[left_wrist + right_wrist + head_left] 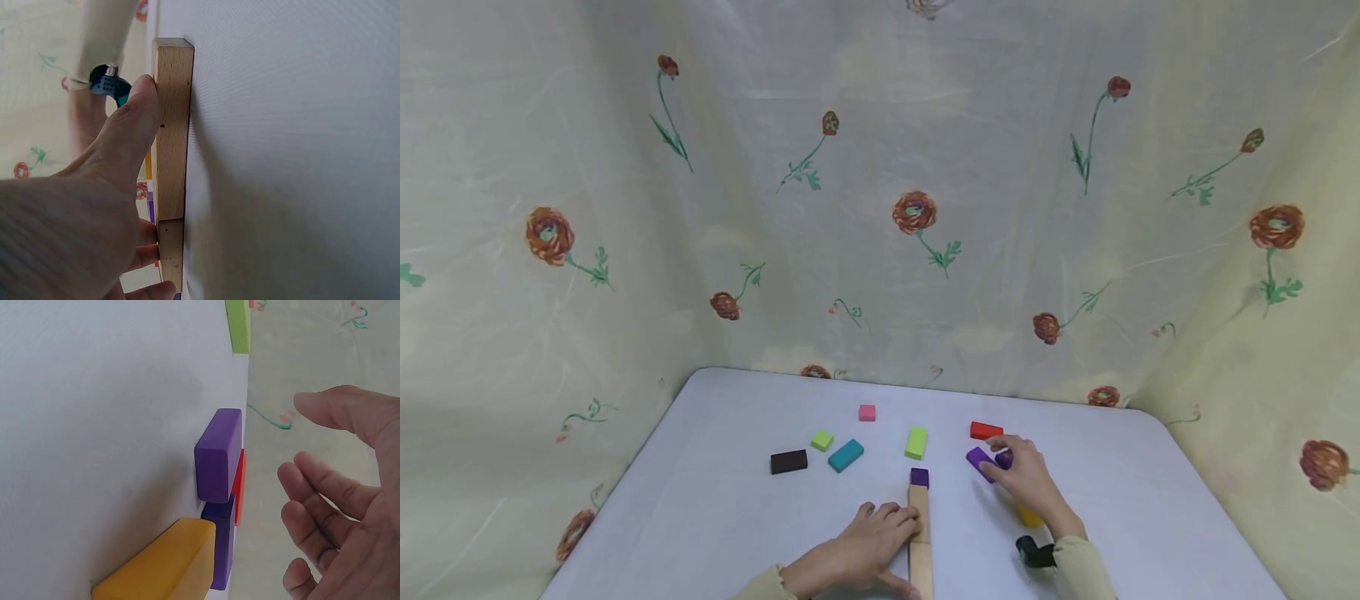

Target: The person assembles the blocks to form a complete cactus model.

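Two wooden blocks (919, 510) lie end to end in a line, with a small dark purple block (919, 477) at the far end. My left hand (865, 546) rests on them; in the left wrist view its thumb (142, 103) touches the longer wooden block (172, 137) while fingertips touch the shorter wooden block (170, 256). My right hand (1030, 479) hovers over a purple block (980, 464), thumb and fingers apart, holding nothing. Beside that block lies a dark purple block (220, 544), partly covered by the hand in the head view.
Near the right hand are a red block (987, 431) and a yellow block (1028, 517). Farther left lie a lime block (916, 443), a teal block (846, 456), a small green block (822, 441), a dark brown block (788, 462) and a pink block (867, 412).
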The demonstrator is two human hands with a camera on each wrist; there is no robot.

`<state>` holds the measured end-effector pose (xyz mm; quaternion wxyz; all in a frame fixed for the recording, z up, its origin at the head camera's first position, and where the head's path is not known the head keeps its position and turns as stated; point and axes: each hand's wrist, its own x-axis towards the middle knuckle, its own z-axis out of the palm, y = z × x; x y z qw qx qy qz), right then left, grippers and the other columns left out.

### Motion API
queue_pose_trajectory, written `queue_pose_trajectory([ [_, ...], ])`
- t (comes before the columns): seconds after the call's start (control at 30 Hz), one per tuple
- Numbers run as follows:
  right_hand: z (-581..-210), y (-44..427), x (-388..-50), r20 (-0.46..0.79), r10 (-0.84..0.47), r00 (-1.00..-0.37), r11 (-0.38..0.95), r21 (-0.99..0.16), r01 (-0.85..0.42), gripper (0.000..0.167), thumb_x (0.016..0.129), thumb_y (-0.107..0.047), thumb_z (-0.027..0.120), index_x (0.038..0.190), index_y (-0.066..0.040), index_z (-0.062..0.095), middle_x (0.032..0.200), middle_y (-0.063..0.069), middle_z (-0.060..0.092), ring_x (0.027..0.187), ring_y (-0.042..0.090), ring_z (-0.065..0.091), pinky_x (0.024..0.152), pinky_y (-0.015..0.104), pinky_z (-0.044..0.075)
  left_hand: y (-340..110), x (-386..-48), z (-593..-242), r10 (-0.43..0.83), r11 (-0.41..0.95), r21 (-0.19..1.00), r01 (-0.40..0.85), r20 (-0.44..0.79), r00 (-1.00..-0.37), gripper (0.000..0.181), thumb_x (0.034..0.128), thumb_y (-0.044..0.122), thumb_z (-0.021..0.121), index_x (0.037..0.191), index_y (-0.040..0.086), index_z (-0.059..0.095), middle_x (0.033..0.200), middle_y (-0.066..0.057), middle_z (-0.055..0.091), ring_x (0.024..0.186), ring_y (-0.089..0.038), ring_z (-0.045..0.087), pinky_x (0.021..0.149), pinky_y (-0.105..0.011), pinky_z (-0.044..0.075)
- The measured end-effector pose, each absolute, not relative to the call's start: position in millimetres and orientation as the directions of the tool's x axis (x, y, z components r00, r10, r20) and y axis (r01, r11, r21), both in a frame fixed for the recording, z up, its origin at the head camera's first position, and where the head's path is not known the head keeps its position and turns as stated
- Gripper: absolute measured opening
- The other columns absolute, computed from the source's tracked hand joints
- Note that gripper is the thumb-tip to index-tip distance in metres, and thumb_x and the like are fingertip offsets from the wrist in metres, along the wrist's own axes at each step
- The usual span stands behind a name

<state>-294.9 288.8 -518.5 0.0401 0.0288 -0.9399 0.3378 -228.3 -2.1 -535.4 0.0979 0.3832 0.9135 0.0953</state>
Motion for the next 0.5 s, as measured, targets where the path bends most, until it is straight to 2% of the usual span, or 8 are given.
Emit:
queue_pose_trajectory([
  [0.23, -522.9, 291.3, -297.2, 0.06, 0.028, -0.998, 0.807, -0.591, -0.013, 0.048, 0.086, -0.033, 0.072, 0.125, -0.009, 0.058, 0.122, 0.013, 0.058, 0.113, 0.035, 0.045, 0.092, 0.056, 0.044, -3.0, -227.2, -534.0, 0.723, 0.684, 0.25, 0.686, -0.105, -0.683, 0.087, 0.0728, 0.075, 0.06, 0.141, 0.024, 0.042, 0.15, 0.005, 0.038, 0.132, -0.019, 0.039, 0.104, -0.055, 0.038],
  [0.5, -528.0, 291.5, -299.3, 0.043, 0.038, -0.998, 0.814, -0.581, 0.006, 0.048, 0.085, -0.031, 0.074, 0.125, -0.008, 0.061, 0.12, 0.012, 0.061, 0.109, 0.032, 0.046, 0.087, 0.049, 0.041, -1.9, -227.9, -533.7, 0.72, 0.688, 0.256, 0.679, -0.12, -0.684, 0.086, 0.0725, 0.075, 0.06, 0.14, 0.025, 0.042, 0.149, 0.005, 0.038, 0.132, -0.019, 0.038, 0.104, -0.056, 0.037],
])
